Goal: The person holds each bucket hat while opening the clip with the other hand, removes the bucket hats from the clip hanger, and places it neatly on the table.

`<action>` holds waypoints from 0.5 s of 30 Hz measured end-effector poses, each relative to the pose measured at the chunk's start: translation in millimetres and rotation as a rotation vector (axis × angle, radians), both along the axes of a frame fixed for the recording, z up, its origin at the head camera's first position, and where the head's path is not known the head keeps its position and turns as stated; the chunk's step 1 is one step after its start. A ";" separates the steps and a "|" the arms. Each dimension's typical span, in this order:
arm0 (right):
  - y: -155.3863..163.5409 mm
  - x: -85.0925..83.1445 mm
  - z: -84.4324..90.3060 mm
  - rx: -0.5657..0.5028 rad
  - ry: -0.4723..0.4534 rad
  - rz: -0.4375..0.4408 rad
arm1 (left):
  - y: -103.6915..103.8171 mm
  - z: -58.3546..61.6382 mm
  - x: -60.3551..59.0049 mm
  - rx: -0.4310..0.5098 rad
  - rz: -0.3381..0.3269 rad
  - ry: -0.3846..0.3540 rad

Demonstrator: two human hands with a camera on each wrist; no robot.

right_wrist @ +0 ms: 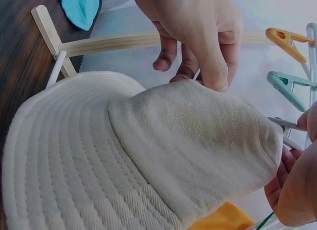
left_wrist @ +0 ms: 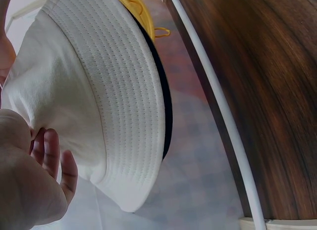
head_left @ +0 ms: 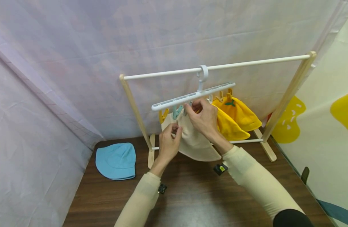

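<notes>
"Two hands were at work near the centre of the head view. Which step was that?"

"Clipping up the cream hat [head_left: 195,140], I'd judge. It was mid-frame, just below the white hanger [head_left: 219,88], crown uppermost."

"And the fingers?"

"The left hand [head_left: 168,142] pinched the crown's cloth between thumb and fingertips. The right hand [head_left: 205,118] grasped the grey peg [right_wrist: 288,124], towards the right edge of its own wrist view. Whether that peg had bitten the cloth, I couldn't tell."

"So what did the next move call for?"

"Probably a steady left hand, with enough crown between the peg's tips before the right let go. Too thin a pinch could have slipped."

"Any other hats?"

"Yellow hats [head_left: 242,115] hung right of centre, under the same hanger. The blue hat [head_left: 117,160] lay on the table [head_left: 188,198], lower left, apparently awaiting its turn."
</notes>
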State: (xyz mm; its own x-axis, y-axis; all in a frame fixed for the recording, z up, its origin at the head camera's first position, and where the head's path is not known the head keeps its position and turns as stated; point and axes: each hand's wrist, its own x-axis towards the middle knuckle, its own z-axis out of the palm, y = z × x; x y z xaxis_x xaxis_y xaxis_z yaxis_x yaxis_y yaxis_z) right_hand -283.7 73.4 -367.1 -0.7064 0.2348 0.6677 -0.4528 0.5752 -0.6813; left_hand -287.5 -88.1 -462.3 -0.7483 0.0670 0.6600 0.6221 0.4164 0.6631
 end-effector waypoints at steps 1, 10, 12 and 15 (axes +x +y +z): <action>0.2 0.1 0.1 0.001 -0.001 -0.002 | -0.3 -0.2 0.4 0.000 0.002 0.005; 1.4 0.3 0.6 0.008 -0.024 -0.009 | -2.8 -1.9 0.7 -0.006 0.009 0.005; 1.6 0.1 0.5 0.010 -0.028 -0.009 | -3.5 -2.2 0.8 -0.009 0.013 0.001; 1.5 -0.2 0.5 0.013 -0.029 -0.010 | -4.6 -2.2 1.8 -0.009 0.014 0.005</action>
